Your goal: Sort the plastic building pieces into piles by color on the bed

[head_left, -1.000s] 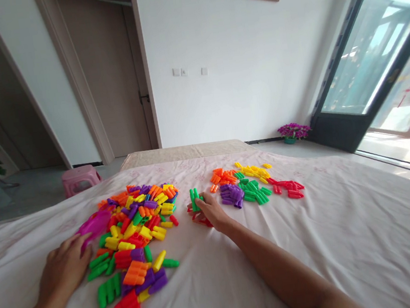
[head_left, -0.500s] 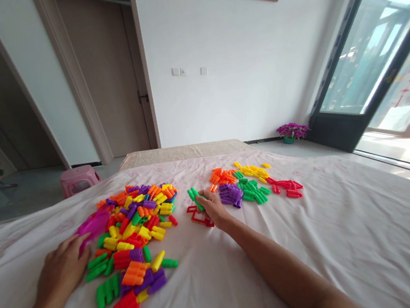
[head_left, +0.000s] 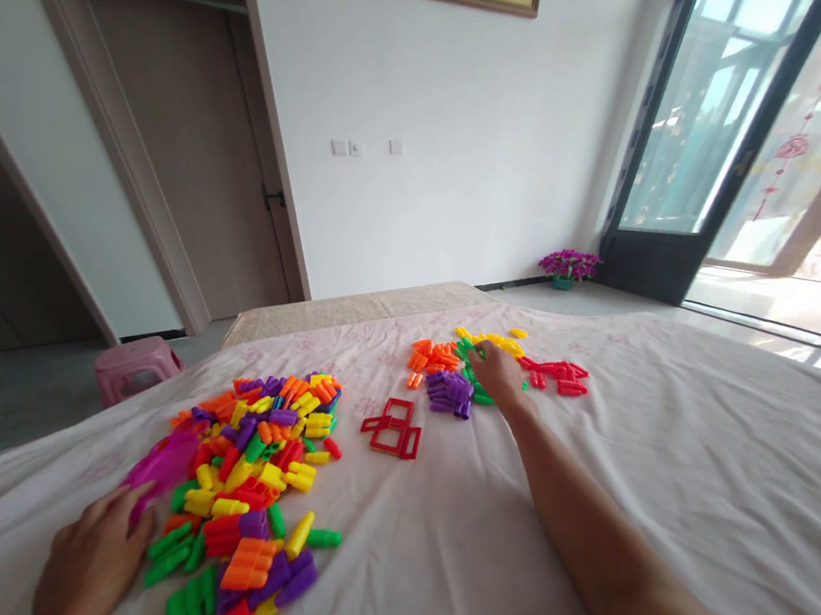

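My right hand (head_left: 495,369) reaches over the small green pile on the right, fingers closed on a green plastic building block (head_left: 465,347), partly hidden by the hand. Around it lie purple blocks (head_left: 450,393), orange blocks (head_left: 432,357), yellow blocks (head_left: 512,344) and red blocks (head_left: 562,376), grouped by colour. My left hand (head_left: 87,552) rests at the left, its fingers stretched out against a magenta plastic piece (head_left: 166,466). Beside that hand spreads a large heap of mixed blocks (head_left: 268,457) in several colours.
Flat red frame pieces (head_left: 394,431) lie between the heap and the sorted groups. A pale wrinkled sheet (head_left: 444,565) covers the surface. Beyond stand a pink stool (head_left: 135,369) and a pot of purple flowers (head_left: 570,266); a glass door (head_left: 702,108) is at the right.
My right hand has moved right with the green block, from above the red frame pieces to the green pile. My left hand stays by the magenta piece. The view has shifted slightly.
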Available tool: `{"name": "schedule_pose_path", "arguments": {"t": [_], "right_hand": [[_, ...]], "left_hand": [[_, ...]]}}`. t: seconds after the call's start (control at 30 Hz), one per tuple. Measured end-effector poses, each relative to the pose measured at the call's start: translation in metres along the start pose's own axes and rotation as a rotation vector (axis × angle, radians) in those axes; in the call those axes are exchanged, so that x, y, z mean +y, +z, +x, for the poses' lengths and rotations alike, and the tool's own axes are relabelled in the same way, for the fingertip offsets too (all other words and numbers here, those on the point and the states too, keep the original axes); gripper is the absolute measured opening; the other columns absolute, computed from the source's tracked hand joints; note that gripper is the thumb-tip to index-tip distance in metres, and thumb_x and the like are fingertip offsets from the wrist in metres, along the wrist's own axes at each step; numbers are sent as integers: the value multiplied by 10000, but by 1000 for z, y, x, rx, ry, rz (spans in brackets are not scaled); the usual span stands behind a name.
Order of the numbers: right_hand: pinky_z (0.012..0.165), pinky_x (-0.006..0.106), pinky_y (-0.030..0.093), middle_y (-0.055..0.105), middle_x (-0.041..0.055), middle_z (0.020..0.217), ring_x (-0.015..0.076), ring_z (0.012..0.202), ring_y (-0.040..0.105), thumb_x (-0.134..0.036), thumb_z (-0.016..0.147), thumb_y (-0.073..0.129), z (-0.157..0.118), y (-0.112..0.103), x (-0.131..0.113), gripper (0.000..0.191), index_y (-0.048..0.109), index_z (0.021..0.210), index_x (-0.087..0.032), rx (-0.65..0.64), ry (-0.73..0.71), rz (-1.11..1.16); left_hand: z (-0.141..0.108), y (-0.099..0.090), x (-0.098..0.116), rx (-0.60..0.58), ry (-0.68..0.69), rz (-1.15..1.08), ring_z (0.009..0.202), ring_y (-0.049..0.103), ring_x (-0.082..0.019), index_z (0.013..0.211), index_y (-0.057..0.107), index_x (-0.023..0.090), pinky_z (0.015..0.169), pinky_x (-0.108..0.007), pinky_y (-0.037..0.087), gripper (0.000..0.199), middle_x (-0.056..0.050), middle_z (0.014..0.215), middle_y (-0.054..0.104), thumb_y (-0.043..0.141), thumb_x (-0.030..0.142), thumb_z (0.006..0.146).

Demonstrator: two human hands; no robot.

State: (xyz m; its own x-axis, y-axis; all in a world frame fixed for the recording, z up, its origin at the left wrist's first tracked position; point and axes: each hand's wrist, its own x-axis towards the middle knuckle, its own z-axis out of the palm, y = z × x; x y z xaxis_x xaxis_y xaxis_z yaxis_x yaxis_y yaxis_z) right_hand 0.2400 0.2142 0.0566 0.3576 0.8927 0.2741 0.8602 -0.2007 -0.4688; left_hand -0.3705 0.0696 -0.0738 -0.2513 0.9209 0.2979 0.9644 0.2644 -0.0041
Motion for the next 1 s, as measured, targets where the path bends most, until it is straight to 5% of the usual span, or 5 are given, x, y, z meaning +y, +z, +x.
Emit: {"name": "schedule_pose_path", "arguments": {"t": [0.3, 0.53, 0.7, 0.87, 1.0], "right_hand": [[949, 419, 486, 712, 165, 1253, 308, 1175, 672, -377, 1041, 393, 8, 2, 30, 424, 701, 1266, -190, -44, 149, -52], [891, 376, 500, 596, 131, 1386, 258, 1097, 664, -305, 1015, 410, 6, 1, 28, 425, 679, 1338, -240, 174, 125, 75], [933, 338, 501, 720, 100, 1204, 230, 1082, 671, -217, 960, 487, -3, 20, -4, 333, 757, 1151, -196, 173, -215, 289], [897, 313, 533, 782, 44, 1045, 194, 950, 715, -164, 912, 572, -50, 45, -56, 260, 772, 1065, -226, -138, -627, 437], [935, 318, 533, 766, 72, 1152, 199, 1037, 709, -146, 931, 603, -107, 56, -86, 297, 740, 1185, -217, -335, -935, 385]], "left_hand": [[1, 5, -4, 20, 10, -45, 1268, 606, -328, 1294, 662, 100, 1044, -463, 449, 615, -201, 1372, 665, 267, 451, 979], [0, 0, 0, 15, -8, -57, 1277, 592, -317, 1332, 647, 106, 1056, -464, 448, 586, -206, 1394, 652, 291, 416, 984], [-4, -10, 8, 16, -4, -48, 1308, 576, -303, 1323, 652, 103, 1080, -456, 435, 545, -201, 1399, 654, 334, 385, 981], [-7, -21, 15, 3, -15, -42, 1338, 563, -313, 1335, 643, 83, 1098, -455, 427, 571, -208, 1410, 641, 288, 375, 995], [-8, -25, 19, -13, -23, -82, 1357, 548, -334, 1363, 630, 79, 1114, -472, 413, 593, -217, 1425, 619, 277, 378, 990]]}}
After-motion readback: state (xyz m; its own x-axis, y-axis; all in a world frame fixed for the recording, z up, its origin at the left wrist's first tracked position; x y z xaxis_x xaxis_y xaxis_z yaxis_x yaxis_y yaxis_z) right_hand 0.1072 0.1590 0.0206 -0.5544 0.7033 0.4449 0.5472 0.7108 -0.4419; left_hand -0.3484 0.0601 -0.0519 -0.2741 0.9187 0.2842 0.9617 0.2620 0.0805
